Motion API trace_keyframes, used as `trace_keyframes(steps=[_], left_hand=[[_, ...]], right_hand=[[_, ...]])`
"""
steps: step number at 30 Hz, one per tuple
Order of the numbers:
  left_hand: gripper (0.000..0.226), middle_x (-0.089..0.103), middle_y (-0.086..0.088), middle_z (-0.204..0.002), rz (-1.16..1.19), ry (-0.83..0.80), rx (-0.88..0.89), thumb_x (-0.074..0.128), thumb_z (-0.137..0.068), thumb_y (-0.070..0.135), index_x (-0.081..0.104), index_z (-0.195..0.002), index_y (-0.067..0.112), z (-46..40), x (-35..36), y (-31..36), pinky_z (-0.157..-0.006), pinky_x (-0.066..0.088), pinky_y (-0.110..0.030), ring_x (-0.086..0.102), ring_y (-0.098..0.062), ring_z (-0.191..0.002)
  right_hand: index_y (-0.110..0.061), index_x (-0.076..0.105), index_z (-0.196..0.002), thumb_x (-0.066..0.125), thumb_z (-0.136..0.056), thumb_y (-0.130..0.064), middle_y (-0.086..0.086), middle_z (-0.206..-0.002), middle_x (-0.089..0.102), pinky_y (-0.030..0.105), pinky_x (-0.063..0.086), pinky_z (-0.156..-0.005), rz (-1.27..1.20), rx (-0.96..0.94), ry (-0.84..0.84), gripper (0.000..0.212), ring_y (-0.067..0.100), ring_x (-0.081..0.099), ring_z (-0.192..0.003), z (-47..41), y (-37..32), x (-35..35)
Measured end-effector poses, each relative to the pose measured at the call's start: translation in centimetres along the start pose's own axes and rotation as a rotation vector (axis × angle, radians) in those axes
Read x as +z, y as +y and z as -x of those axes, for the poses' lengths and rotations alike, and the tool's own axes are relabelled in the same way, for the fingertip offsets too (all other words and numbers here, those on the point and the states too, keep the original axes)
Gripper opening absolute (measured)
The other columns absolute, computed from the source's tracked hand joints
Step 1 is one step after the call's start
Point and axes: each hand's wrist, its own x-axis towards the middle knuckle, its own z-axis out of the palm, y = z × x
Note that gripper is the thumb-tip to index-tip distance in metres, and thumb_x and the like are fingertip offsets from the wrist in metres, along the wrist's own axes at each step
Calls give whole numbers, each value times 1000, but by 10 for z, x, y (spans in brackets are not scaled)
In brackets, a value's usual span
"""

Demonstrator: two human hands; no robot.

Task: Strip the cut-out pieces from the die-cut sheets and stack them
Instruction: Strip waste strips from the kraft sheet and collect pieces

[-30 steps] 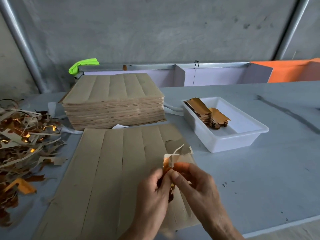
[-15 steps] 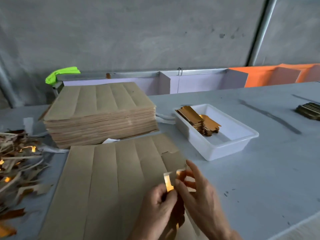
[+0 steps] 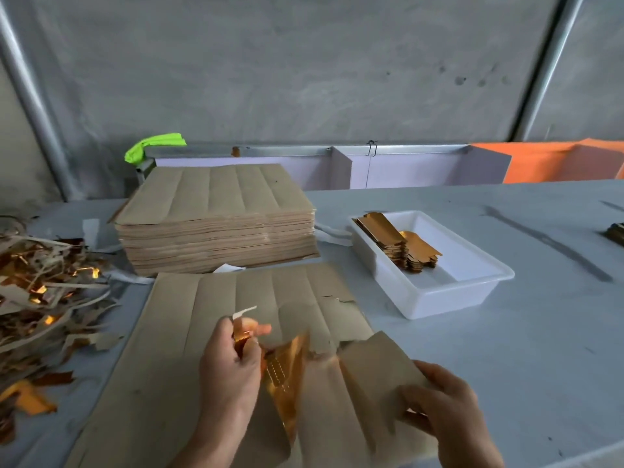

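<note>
My left hand [image 3: 229,363], low in the centre of the frame, has its grip closed on a small gold scrap [image 3: 243,327], pinched between thumb and fingers with a pale strip sticking up from it. My right hand [image 3: 442,403], at the lower right, has its grip closed on the torn right edge of the brown sheet [image 3: 209,332], lifting that flap off the counter [image 3: 506,332]. Between my hands the flap curls over and shows its shiny gold underside [image 3: 287,366]. The rest of the sheet lies flat on the counter in front of me, with long cut lines running away from me.

Right of centre sits a white tray [image 3: 472,288], just beside the sheet's far right corner. In its left half is a stack of gold pieces [image 3: 388,238], with a shorter stack leaning against it; the tray's right half shows bare white floor.

Behind the sheet, at centre left, stands a thick pile of sheets [image 3: 216,221], brown side up. At the left edge of the frame lies a heap of waste strips [image 3: 44,298], brown and gold tangled together. A green cloth [image 3: 152,146] rests on the rail behind the pile. At the far right edge a dark stack [image 3: 616,233] is only partly in frame; I cannot tell what it is.
</note>
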Motion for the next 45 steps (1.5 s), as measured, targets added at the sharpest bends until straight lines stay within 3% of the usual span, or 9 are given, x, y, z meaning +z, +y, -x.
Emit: trace_keyframes(steps=[6,8,11,16,24,31,34,39,45], left_hand=[[41,63,8,-88,-824,-383,268,44,-87,-4,64,-99,30,9,3,0,-70,42,-20,60,-12,-87],[33,61,7,-84,-870,-605,247,42,-86,-1,61,-81,26,14,8,1,-70,41,-20,61,-15,-92],[34,67,4,-101,-731,-759,167,45,-90,1,70,-99,22,15,15,0,-81,43,-16,61,-11,-99],[19,60,-2,-107,-569,-352,417,52,-95,22,65,-106,14,9,39,5,-89,38,-24,57,-19,-105],[55,27,-10,-148,-857,-702,273,50,-92,26,34,-144,22,-9,96,-14,-111,27,-32,26,-26,-138],[27,51,-3,-123,-722,-548,426,51,-94,22,51,-120,16,-9,94,-23,-91,34,-24,45,-20,-114],[25,60,-6,-98,-634,-459,402,37,-101,29,53,-86,17,-9,90,-27,-73,34,-31,53,-23,-93],[23,65,-3,-80,-447,-336,223,46,-97,18,62,-81,15,-16,88,-38,-65,37,-29,58,-20,-76],[15,64,3,-86,-425,-310,265,49,-94,12,64,-93,15,-16,86,-48,-72,45,-31,60,-19,-81]], right_hand=[[-3,66,-84,57,-74,11,14,-66,68,26,45,-43,373,17,-260,20,24,60,-48,-10,-6,2],[-11,64,-84,59,-81,-1,14,-78,70,29,52,-48,431,34,-287,11,25,66,-58,-13,-11,12],[-13,61,-80,60,-86,-8,12,-82,68,32,51,-53,476,7,-308,9,27,65,-67,-20,-11,18],[-10,67,-84,59,-85,-5,16,-75,65,26,37,-46,354,-26,-286,10,25,55,-61,-16,0,10],[-13,43,-74,54,-76,-7,-4,-65,41,27,27,-55,789,-519,-79,13,12,30,-67,-2,7,11],[-35,39,-109,34,-96,-24,-5,-99,44,28,41,-75,1043,-625,-55,18,22,54,-92,21,2,29],[-39,41,-113,36,-95,-30,-4,-110,50,27,44,-81,1036,-651,-72,21,17,56,-104,25,2,30],[-26,59,-75,66,-82,-5,-11,-60,45,14,36,-57,540,-703,34,23,10,44,-64,14,11,22],[-16,64,-70,57,-81,-8,-5,-58,51,21,36,-52,523,-758,155,16,20,50,-54,9,14,26]])
